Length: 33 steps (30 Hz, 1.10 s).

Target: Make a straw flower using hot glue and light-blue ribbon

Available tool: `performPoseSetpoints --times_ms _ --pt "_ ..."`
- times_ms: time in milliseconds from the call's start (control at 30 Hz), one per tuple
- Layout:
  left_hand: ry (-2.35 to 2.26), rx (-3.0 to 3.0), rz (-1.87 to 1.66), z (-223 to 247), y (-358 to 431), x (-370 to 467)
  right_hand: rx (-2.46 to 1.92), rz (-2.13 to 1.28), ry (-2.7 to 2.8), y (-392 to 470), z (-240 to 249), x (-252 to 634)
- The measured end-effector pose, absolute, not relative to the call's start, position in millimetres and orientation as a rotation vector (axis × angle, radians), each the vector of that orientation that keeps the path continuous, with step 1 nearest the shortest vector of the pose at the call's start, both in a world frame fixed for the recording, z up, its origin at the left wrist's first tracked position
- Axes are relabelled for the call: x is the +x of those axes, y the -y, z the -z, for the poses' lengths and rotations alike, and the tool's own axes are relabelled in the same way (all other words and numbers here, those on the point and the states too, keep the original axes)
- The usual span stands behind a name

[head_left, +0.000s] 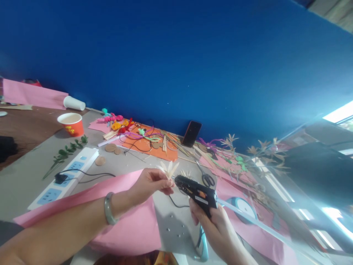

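The left hand reaches in from the left, thumb and fingers pinching a pale flower. The right hand grips a black glue gun pointing left, just beside the flower's base, above the tabletop.

1. Red paper cup with a white rim: yellow lettering on its side, too blurred to read.
2. Black plastic glue gun: pale rectangular label, any print too small to read.
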<state>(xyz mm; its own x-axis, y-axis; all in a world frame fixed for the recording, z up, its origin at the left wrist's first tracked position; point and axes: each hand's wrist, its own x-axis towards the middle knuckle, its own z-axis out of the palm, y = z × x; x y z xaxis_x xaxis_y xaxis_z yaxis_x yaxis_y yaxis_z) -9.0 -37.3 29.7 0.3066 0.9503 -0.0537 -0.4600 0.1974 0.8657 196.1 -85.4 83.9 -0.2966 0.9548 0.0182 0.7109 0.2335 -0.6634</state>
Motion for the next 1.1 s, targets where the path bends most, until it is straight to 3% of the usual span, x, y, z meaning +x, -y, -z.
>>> performPoseSetpoints --times_ms 1100 --pt "-0.661 0.858 -1.129 -27.4 35.9 -8.1 -1.503 -0.694 2.13 81.1 -78.3 197.0"
